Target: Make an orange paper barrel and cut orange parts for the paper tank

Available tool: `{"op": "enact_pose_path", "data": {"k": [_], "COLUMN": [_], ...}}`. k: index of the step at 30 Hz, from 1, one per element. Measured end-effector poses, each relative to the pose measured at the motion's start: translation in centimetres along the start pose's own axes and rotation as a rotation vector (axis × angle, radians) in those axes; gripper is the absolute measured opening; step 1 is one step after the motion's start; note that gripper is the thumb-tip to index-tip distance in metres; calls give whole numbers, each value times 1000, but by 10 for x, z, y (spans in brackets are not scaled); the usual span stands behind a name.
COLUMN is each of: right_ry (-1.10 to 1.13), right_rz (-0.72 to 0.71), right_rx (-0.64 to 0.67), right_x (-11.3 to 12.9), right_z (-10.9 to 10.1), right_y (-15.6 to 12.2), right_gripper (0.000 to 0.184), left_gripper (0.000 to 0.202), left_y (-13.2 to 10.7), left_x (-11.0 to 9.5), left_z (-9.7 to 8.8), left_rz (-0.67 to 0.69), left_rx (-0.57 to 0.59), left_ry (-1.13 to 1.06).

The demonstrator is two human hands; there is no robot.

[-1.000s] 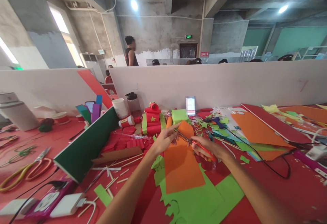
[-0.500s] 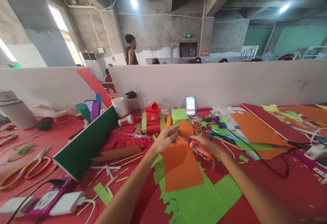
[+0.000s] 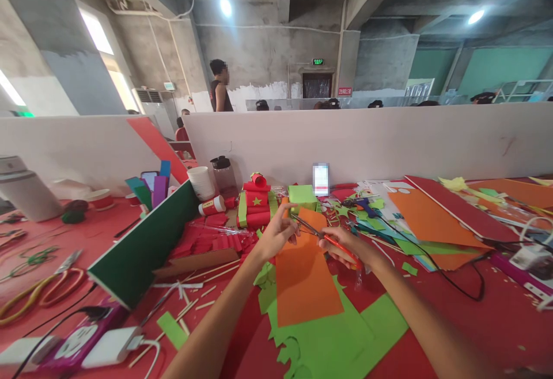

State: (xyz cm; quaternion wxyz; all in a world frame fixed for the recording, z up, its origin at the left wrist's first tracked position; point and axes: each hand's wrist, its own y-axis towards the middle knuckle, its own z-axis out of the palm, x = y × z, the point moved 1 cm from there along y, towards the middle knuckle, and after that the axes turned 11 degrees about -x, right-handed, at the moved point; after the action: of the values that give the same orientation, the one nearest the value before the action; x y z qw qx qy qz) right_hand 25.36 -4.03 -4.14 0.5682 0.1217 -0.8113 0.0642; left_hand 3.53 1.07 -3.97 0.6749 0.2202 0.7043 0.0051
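Fingers of the left hand (image 3: 276, 235) half-curled, index pointing forward, just beside the blade tips; can't tell whether they pinch paper. Next, below both hands: orange sheet (image 3: 307, 292), its near end lying over green paper (image 3: 345, 341). Scissors (image 3: 341, 248) slant between the hands, blades pointing left. Right hand (image 3: 349, 242) is wrapped around the red handles. Further right: blue corded tool (image 3: 367, 208), then an orange sheet stack (image 3: 421, 218) on the red table (image 3: 458, 315).
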Motion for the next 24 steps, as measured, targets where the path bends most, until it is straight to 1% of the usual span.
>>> {"op": "enact_pose_path", "data": {"k": [4,8,10,13,15,17,19,21,24], "right_ry": [142,238,277,310,268,215,198,207,231], "right_rz": [-22,-80,-122,-180,-191,-188,-211,-289,-438], "right_rx": [-81,-141,-201,-373,-484,-563,-633,-721,-866], "right_x": [1,1,4,9,10,9,6,6,11], "right_z": [-3,-6,-9,-13,-16,-19,-22,-25,-30], "right_y": [-2,0,2,4,6,8,10,8,0], "right_gripper": [38,41,42,40,40,42,44,41,32], "left_gripper": [26,22,23,21,19,19,21,24,26], "left_y": [0,1,1,1,2,3,4,5,6], "left_x": [-4,-4,-2,1,3,5,7,8,12], "left_z": [-1,0,1,1,0,-3,-4,-4,-2], "left_rz": [45,63,68,75,71,61,59,64,67], "left_rx": [-72,-64,-45,-56,-82,-93,-74,-45,-6], "left_ry": [-67,-55,-45,4,53,84,89,96,125]}}
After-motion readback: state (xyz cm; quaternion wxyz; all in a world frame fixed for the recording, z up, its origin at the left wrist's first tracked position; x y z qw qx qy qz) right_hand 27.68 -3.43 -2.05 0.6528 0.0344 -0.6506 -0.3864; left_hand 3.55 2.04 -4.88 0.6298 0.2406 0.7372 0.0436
